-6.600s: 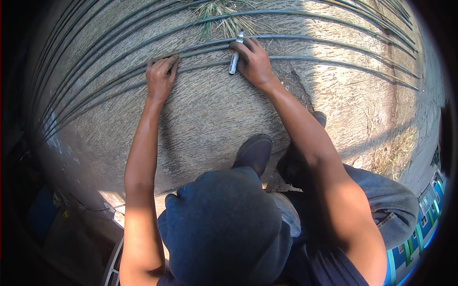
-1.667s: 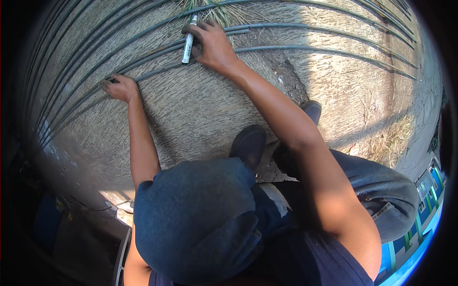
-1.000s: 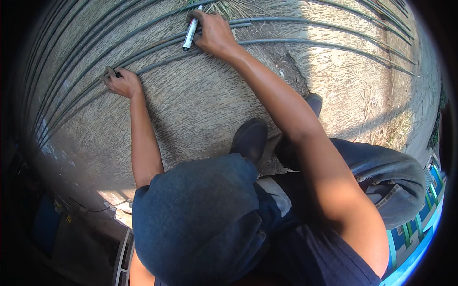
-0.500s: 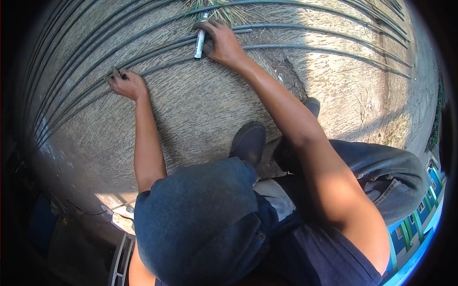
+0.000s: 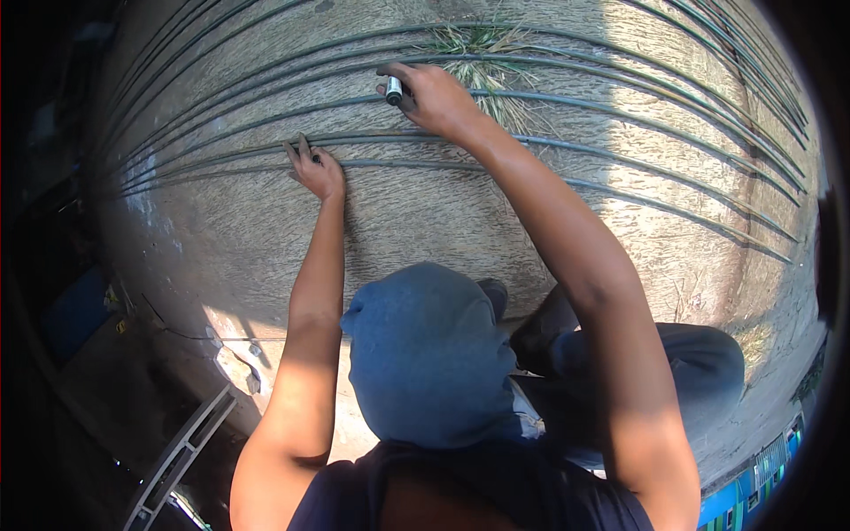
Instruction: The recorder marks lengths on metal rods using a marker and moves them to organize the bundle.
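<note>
My right hand [image 5: 438, 99] is closed around a white marker pen [image 5: 394, 89], whose black end points toward me. It hovers over the long thin metal rods [image 5: 567, 100] lying across the ground. Farther left and nearer to me, my left hand [image 5: 320, 174] rests at the closest rods, its fingertips reaching over them. Between those fingers sits a small dark round piece, too small to name. The marker's far end is hidden by the right hand.
A tuft of long grass [image 5: 482, 66] pokes up among the rods. Rough, textured concrete [image 5: 416, 212] lies under them, sunlit at right. A metal ladder-like frame [image 5: 188, 451] stands at lower left. My bent knee [image 5: 425, 354] is below my hands.
My right hand has moved the marker toward the middle rods, tilting it so its black end faces me. My left hand stays at the near rods. The whole view has shifted.
</note>
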Demonstrator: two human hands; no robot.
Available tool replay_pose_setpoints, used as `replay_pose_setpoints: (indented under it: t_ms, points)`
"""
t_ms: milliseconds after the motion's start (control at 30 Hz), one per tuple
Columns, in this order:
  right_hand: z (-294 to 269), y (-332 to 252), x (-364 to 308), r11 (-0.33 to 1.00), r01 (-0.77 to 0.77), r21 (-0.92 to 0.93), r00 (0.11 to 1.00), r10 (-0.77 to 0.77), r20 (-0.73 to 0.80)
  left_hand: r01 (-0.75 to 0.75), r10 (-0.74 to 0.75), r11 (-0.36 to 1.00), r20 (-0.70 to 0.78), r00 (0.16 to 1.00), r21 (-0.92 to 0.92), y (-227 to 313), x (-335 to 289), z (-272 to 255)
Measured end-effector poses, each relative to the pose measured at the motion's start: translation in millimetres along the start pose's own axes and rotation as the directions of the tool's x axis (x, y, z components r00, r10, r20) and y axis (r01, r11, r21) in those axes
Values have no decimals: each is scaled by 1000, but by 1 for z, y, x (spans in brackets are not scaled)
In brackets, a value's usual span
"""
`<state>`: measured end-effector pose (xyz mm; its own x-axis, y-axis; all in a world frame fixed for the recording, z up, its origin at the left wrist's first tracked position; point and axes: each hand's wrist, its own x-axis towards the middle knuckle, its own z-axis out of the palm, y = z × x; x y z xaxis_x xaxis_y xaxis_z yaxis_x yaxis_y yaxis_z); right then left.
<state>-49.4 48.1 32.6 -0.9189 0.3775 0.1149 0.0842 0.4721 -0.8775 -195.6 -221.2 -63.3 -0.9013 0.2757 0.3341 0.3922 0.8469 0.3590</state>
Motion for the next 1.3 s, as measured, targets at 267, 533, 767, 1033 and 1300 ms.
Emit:
replay_pose_setpoints:
  t_ms: [267, 533, 767, 1033, 1300]
  points:
    - [-55, -72, -11, 933, -359, 10, 933, 358, 21, 84, -80, 996, 549, 832, 17, 70, 63, -113]
    - [-117, -256, -76, 847, -509, 157, 859, 511, 27, 134, -64, 991, 783, 618, -25, 152, 107, -323]
    - [-102, -384, -65, 735, -658, 163, 752, 652, 93, 275, -216, 958, 829, 515, 79, 145, 175, -479]
    - [24, -520, 72, 713, -701, -23, 690, 686, 231, 437, -294, 899, 688, 663, -37, -51, 233, -565]
    - [190, -587, 196, 593, -759, 268, 644, 743, 182, 495, -313, 868, 735, 601, -36, -220, 316, -645]
